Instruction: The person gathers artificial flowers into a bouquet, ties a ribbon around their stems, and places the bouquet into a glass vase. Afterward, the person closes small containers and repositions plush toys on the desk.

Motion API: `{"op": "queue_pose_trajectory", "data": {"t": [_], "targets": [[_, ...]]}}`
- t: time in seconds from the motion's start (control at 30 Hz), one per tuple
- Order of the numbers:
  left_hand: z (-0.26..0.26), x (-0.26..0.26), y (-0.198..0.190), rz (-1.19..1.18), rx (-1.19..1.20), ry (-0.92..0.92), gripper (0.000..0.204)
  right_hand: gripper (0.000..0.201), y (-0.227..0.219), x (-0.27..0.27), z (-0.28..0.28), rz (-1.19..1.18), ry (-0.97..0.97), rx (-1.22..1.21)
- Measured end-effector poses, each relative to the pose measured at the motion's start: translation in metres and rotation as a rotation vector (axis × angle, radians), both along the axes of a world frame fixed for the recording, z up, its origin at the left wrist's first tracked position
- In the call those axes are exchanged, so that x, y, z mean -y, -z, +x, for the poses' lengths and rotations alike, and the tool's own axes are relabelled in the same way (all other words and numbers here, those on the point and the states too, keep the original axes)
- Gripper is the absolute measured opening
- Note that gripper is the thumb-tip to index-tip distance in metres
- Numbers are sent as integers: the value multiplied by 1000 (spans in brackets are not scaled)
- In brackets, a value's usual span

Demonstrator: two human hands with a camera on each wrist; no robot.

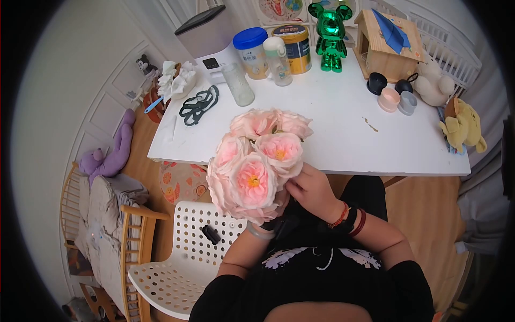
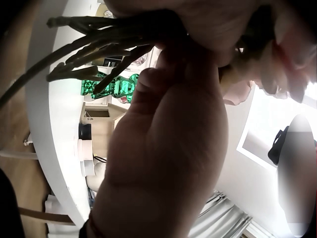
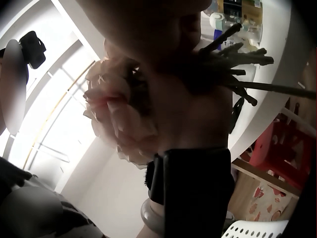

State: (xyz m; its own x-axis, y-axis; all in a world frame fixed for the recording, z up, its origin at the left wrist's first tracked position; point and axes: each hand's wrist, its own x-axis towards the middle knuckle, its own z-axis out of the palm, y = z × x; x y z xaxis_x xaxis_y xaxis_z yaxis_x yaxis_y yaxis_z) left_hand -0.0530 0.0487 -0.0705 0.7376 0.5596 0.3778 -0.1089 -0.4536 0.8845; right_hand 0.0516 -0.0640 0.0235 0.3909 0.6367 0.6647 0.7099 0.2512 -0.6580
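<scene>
A bouquet of pink artificial-looking roses [image 1: 253, 182] is held in front of my body, its blooms facing up and overlapping the table's front edge. My left hand, mostly hidden under the blooms in the head view, grips the bunched green stems [image 3: 237, 62]; its back shows dark in the right wrist view [image 3: 195, 114]. My right hand [image 1: 311, 190] holds the bunch from the other side, just below the flower heads, with curled fingers. In the left wrist view the right hand [image 2: 173, 109] meets the left one around the stems [image 2: 89, 47], whose cut ends fan out.
On the white table [image 1: 322, 139] stand a clear glass [image 1: 237, 85], a bottle [image 1: 277, 61], canisters, a green bear figure [image 1: 331, 37] and a wooden house [image 1: 389, 45]. A dark strap coil [image 1: 199, 105] lies at its left. A white perforated chair [image 1: 182, 268] stands at left.
</scene>
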Motion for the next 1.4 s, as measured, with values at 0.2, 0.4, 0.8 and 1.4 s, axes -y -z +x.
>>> {"op": "queue_pose_trajectory", "data": {"t": [0.2,0.4,0.8,1.4], "targets": [[22,-27,47,-672,404,137,34,19,-5,18,7,-115,-155,-273],[17,-23,47,-795,436,202,37,47,11,7,33,9,-273,-453],[-11,-11,31,-1093,513,357,45,45,6,13,43,-251,-179,-189],[-13,2,0,-1532,624,589,59,56,-9,12,18,-73,-173,-339]]}}
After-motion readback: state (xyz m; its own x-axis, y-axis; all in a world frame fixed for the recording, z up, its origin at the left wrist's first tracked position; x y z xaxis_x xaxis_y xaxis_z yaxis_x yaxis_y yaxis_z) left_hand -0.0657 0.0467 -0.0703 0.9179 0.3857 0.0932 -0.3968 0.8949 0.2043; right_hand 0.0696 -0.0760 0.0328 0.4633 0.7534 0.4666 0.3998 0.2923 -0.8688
